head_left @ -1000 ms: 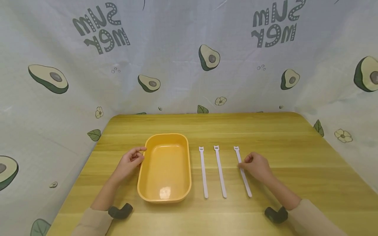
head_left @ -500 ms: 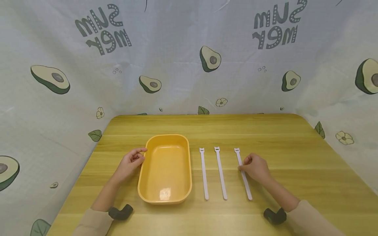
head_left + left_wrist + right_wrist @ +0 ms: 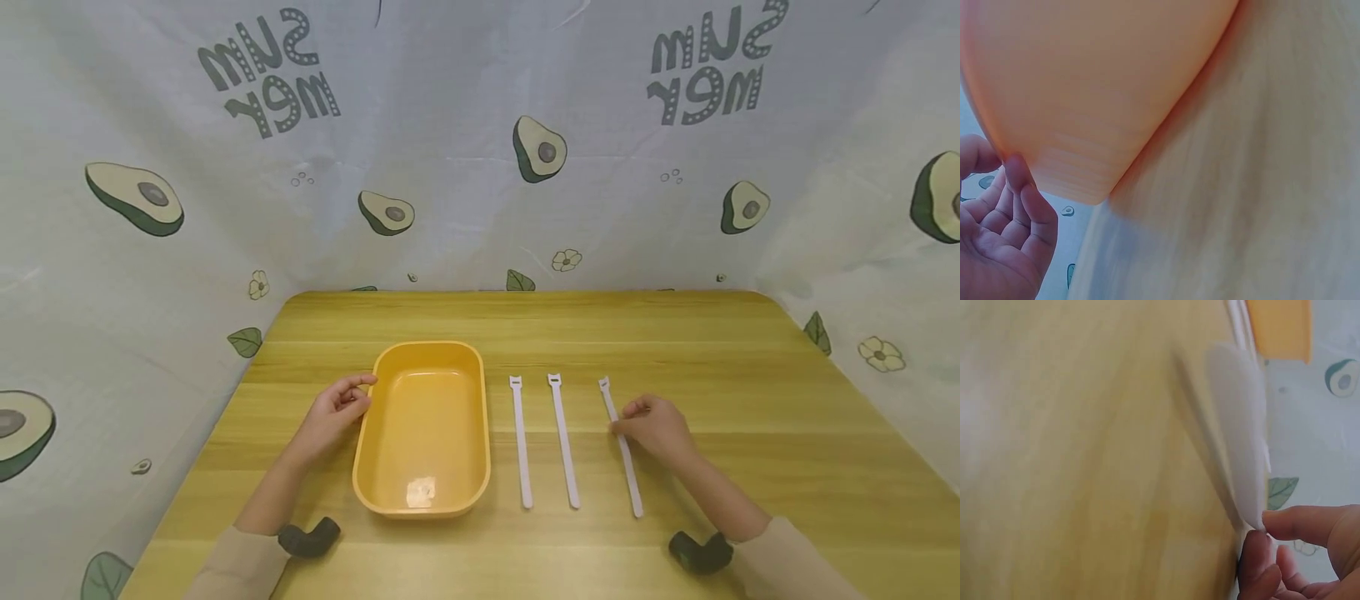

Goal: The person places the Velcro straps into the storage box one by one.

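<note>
Head view: wooden table [image 3: 712,350] w/ avocado-print cloth [image 3: 450,125] behind. Right hand [image 3: 658,430] pinches the rightmost white strap [image 3: 621,446] near its middle btwn thumb and fingers; wrist view shows the strap lifting off the wood at the pinch. Two more straps [image 3: 520,440] [image 3: 562,439] lie flat, parallel, btwn it and the yellow tray [image 3: 480,467]. Left hand [image 3: 333,412], fingers loosely curled, rests against the tray's left rim; holding nothing that I can see.

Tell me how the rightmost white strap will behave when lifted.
The rightmost white strap, pinched by the right hand, already bows in the right wrist view, so probably floppy. Thin and flat: likely light, unlikely to roll.
</note>
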